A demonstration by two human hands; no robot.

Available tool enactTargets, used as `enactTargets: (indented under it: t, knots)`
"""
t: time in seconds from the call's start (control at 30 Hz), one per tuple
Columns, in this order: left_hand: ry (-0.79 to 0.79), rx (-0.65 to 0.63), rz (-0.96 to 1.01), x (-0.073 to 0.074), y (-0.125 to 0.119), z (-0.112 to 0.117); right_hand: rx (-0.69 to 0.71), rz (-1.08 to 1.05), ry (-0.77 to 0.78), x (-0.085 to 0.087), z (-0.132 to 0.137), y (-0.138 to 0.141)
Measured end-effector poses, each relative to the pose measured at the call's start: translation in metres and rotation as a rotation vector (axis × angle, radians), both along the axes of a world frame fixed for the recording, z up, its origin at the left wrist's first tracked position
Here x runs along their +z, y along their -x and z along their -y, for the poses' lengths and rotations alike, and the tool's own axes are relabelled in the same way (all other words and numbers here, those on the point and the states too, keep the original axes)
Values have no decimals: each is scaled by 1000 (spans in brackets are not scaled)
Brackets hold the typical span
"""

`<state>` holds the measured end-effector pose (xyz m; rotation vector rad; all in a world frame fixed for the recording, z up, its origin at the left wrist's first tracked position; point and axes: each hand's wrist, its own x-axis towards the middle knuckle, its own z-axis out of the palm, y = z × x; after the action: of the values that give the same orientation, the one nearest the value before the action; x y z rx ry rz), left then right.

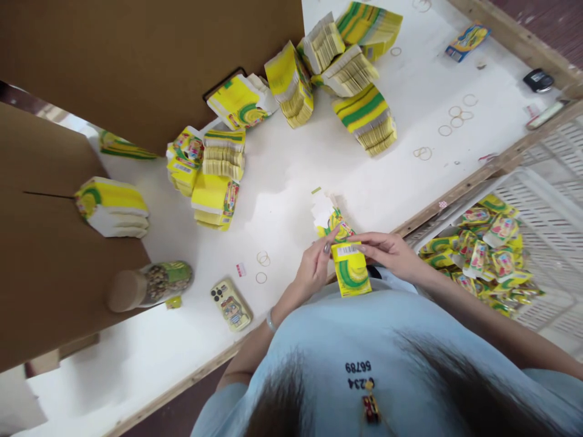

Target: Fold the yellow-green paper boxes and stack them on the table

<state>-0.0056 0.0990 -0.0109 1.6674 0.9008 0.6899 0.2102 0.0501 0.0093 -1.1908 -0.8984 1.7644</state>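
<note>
A small yellow and green carton (352, 274) with a barcode flap is held close to the body at the table's front edge. My left hand (313, 264) is closed on its upper left side, the thumb and forefinger at the top corner. The fingers of my right hand (387, 250) pinch the upper right corner by the barcode. Just beyond them, a flattened yellow and white carton (336, 220) lies on the white table (277, 194), partly hidden behind my fingers. What is inside the held carton cannot be seen.
Stacks of flat cartons (364, 118) stand toward the back and left. A phone (231, 304), a jar (152, 284) and rubber bands (455, 115) are on the table. Filled cartons (492, 252) fill a white crate (551, 200) at right. Cardboard boxes (150, 54) rise at the left.
</note>
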Motion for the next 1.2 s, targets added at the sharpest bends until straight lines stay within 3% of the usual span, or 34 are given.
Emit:
enactTargets:
  t: [0.1,0.2,0.33,0.43,0.5,0.57,0.63,0.73,0.83,0.93,1.0,1.1,1.2]
  knots:
    - [-208,163,-135,-14,-4,-32,-180,236,-70,-4,2,-22]
    - [-254,315,-349,-34,-10,-73,-267,729,-120,-4,14,-80]
    - [-218,239,-521,-53,-18,-110,-186,1617,48,2,43,-154]
    - [-303,176,-539,-53,-17,-122,-200,1852,17,2,43,-154]
    - [-424,178,-506,-46,-13,-124,-192,1741,-144,-3,25,-124]
    - [-502,198,-434,-35,-10,-121,-195,1531,-365,-11,-3,-77]
    - [-482,239,-327,-21,-9,-113,-213,1349,-577,-20,-32,-25]
    - [-391,366,-192,3,-11,-95,-180,1192,-725,-32,-66,35]
    - [-360,495,-131,21,-12,-76,-90,1085,-763,-38,-76,59]
    - [-353,523,-81,23,-10,-61,-98,996,-849,-39,-66,60]
    - [-357,419,-3,13,-10,-52,-191,883,-873,-37,-57,57]
    - [-356,112,78,-7,-15,-34,-403,682,-760,-31,-47,55]
    - [-228,-62,117,-17,-24,-16,-496,461,-643,-23,-43,62]
